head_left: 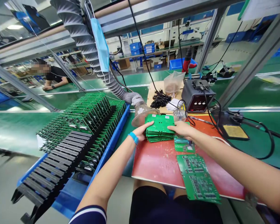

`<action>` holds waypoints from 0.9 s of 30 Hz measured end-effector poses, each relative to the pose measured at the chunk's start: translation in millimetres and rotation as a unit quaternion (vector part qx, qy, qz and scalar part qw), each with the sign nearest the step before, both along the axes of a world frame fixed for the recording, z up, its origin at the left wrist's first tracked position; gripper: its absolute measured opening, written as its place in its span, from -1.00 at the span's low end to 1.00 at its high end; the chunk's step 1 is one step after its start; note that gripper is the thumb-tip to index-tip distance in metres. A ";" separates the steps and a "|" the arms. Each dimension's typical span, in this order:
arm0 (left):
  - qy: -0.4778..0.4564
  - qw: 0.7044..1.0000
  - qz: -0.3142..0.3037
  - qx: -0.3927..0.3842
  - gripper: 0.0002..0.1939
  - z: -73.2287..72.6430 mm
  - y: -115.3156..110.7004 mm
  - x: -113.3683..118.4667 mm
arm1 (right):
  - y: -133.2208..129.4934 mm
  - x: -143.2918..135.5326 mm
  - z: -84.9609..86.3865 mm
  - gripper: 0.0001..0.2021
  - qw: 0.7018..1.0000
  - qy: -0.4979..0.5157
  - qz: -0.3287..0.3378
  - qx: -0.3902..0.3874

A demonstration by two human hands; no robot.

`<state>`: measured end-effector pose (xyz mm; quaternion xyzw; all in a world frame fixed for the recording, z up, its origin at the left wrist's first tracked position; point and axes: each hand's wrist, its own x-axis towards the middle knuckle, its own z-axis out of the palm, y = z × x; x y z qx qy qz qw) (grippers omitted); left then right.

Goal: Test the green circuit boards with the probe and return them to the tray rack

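1. While both my hands flank it, one stack [161, 125] of green boards, above the red mat [154, 161]; whether it rests there or is lifted, I cannot tell.
2. Left hand [142, 131]: closed on the stack's left edge, thumb over the top board, the fingers beneath hidden from me.
3. Right hand [182, 129]: closed on the right edge, thumb side on the top board, lower fingertips hard to make out.
4. Fault, slippage: the board edges are unevenly fanned; pressure on the upper boards alone might, I judge, let lower ones slide out.
5. Fault, collision left: the clear hood [142, 114] stands just beside the stack's far left corner; a shift that way could catch it.
6. Fault, collision right: the small board [184, 145] with its blue connector lies close to the stack; a careless sideways push could scrape its parts.
7. Fault, tipping: the metal cup [179, 115] sits just beyond my right hand, with a cable [190, 120] near it; a snag could upset it.
8. Fault, fall: the large panel [197, 177] overhangs the mat's near edge; a brush from my right forearm might dislodge it.
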<state>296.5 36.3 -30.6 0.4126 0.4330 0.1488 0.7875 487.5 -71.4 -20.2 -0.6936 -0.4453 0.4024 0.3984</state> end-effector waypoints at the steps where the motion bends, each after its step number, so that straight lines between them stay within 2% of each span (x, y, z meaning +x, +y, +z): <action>1: -0.005 1.000 -0.002 -0.006 -0.54 -1.4 -6.8 -3.2 | -1.4 -0.6 0.4 -0.76 1.000 0.015 0.006 -0.016; 5: -0.030 0.999 0.035 0.009 -0.51 -9.7 -44.7 -36.7 | -13.9 -18.0 6.1 -0.82 0.993 0.085 0.063 -0.047; 7: -0.046 0.997 0.060 0.031 -0.50 -14.0 -64.2 -58.0 | -19.0 -32.7 7.9 -0.77 0.986 0.123 0.100 -0.047; 11: -0.060 0.989 0.100 0.096 -0.43 -20.0 -88.0 -87.3 | -19.0 -54.9 3.5 -0.48 0.966 0.192 0.168 -0.043; 13: -0.054 0.981 0.126 0.136 -0.28 -23.9 -89.1 -95.8 | -18.2 -58.7 -4.5 -0.31 0.958 0.209 0.194 -0.036; 15: -0.034 0.971 0.132 0.197 -0.08 -29.5 -84.0 -104.3 | -20.7 -58.9 -16.9 -0.10 0.963 0.183 0.199 -0.013; 17: 0.003 0.950 0.088 0.301 0.09 -36.5 -76.7 -114.0 | -27.2 -58.2 -31.5 0.08 0.977 0.094 0.187 0.028; 20: 0.033 0.894 -0.037 0.445 0.22 -47.5 -70.8 -128.3 | -38.6 -58.8 -49.6 0.19 0.977 -0.047 0.197 0.067; 23: 0.022 0.881 -0.095 0.462 0.42 -57.1 -76.2 -134.7 | -44.0 -61.0 -55.5 0.29 0.967 -0.070 0.242 0.046; 25: 0.008 0.890 -0.087 0.448 0.56 -62.0 -83.0 -132.3 | -43.4 -61.7 -54.2 0.34 0.961 -0.041 0.272 0.029; 27: -0.015 0.895 -0.047 0.444 0.64 -65.2 -88.7 -126.0 | -41.4 -61.2 -51.8 0.36 0.955 -0.012 0.295 0.023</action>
